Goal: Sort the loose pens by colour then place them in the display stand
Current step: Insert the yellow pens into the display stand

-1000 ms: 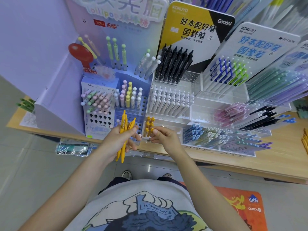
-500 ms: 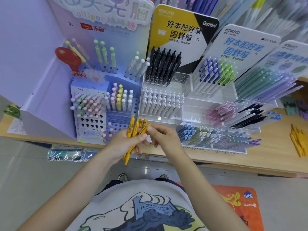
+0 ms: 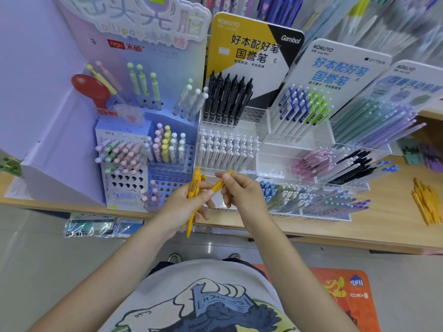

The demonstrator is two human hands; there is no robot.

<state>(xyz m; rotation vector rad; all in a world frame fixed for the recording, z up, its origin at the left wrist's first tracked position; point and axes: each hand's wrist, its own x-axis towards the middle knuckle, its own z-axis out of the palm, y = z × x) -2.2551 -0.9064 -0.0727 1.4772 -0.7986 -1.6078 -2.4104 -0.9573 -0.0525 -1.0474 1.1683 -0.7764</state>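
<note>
A small bundle of yellow plastic pens (image 3: 193,188) is in the left hand (image 3: 182,209), whose fingers are curled around the barrels. The long axis of the bundle is close to upright in the picture, a little tilted; one end points up toward the display, the other end comes out below the palm toward the floor. The right hand (image 3: 242,195) pinches one single yellow pen (image 3: 221,182) between thumb and fingertips. This pen lies diagonal, its upper end pointing up and to the right, its lower end toward the thumb of the left hand, where it seems to touch.

Both hands are in front of the edge of a light wooden counter (image 3: 359,226). Just behind them stands a clear acrylic tiered pen display stand (image 3: 263,149) with black, white, blue, green and pastel pens in rows, all leaning back. To its left is a lilac cardboard stand with round holes (image 3: 124,178), holding pastel pens with ball tops. Far right on the counter lies a loose pile of yellow pens (image 3: 428,204), well apart from the hands.

Below is a grey tiled floor (image 3: 48,259) and an orange mat (image 3: 347,293).
</note>
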